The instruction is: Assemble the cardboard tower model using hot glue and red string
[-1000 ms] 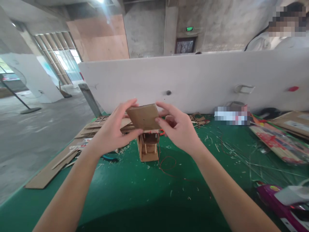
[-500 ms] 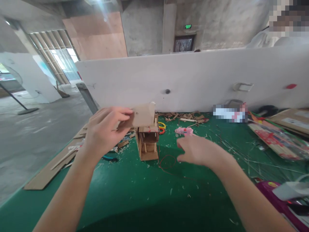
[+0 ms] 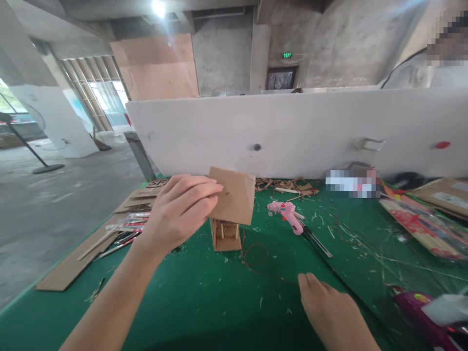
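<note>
My left hand (image 3: 186,209) grips the left edge of a square cardboard piece (image 3: 236,195) that has a small hole near its middle. This piece is tilted in front of the upper part of a small cardboard structure (image 3: 227,242) with thin sticks inside, hiding that part. A thin red wire (image 3: 256,246) loops on the green table right of the structure. My right hand (image 3: 323,300) is low over the table at the right, its fingers drawn together near the wire's faint end; whatever it may hold is too small to make out.
A pink glue gun (image 3: 292,218) lies right of the structure, its cable trailing rightward. Cardboard strips (image 3: 73,263) and packaged tools line the left edge. Scraps (image 3: 288,186) lie along the white partition (image 3: 219,131). A purple device (image 3: 420,312) and packets occupy the right. Behind the partition is a person.
My left hand has moved the cardboard piece right and lower, now before the structure's top. My right hand has drawn back toward me from beside the pink glue gun, its fingers now together.
</note>
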`<state>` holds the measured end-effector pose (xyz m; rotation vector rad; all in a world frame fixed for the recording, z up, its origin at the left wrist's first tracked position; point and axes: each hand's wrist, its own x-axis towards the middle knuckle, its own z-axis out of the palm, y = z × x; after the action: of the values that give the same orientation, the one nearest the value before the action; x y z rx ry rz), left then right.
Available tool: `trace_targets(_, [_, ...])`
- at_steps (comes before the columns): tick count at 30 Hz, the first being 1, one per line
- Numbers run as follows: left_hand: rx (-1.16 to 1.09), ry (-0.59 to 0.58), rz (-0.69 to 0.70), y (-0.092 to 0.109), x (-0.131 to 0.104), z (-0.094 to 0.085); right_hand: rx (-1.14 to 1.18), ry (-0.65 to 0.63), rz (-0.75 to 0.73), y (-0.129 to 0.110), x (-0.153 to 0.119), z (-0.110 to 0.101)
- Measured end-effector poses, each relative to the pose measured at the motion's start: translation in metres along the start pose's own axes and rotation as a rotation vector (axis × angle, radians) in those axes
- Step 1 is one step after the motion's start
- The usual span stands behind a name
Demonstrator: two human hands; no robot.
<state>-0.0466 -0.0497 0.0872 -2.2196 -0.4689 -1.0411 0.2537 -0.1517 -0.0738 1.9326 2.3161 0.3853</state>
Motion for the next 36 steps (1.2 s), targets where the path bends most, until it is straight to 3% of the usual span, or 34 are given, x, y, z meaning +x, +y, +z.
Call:
trace_targets(3, [0.012,-0.007,0.001,0.0,0.0,0.001,0.07,0.074,-0.002,0.001,0.006,-0.005])
trace_targets(5, [0.011,-0.018,0.003,0.0,-0.001,0.005,0.255,0.107,0.015,0.002,0.012,-0.013])
trace_targets(7, [-0.015,-0.033,-0.061,0.002,-0.003,0.01,0.617,0.067,0.047,0.002,0.02,-0.026])
trace_targets(11, [-0.164,0.012,-0.4,0.014,-0.003,0.015,1.59,-0.08,0.038,-0.002,0.037,-0.071])
trace_targets(13, [-0.262,0.025,-0.476,0.02,0.0,0.013,1.872,-0.043,-0.001,-0.003,0.044,-0.1])
trace_targets(16, [-0.344,-0.084,-0.488,0.026,0.009,0.006,2.122,0.022,-0.152,-0.005,0.053,-0.141])
trace_targets(19, [-0.345,-0.177,-0.524,0.033,0.017,0.001,2.1,0.079,-0.304,-0.005,0.061,-0.169])
trace_targets(23, [-0.408,-0.143,-0.616,0.045,0.022,-0.005,1.918,0.193,-0.399,-0.008,0.071,-0.184])
trace_targets(27, [-0.411,-0.071,-0.638,0.054,0.024,-0.01,1.833,0.368,-0.389,-0.018,0.08,-0.182])
trace_targets(36, [-0.692,-0.143,-0.757,0.057,0.028,-0.002,1.674,0.627,-0.257,-0.032,0.085,-0.17])
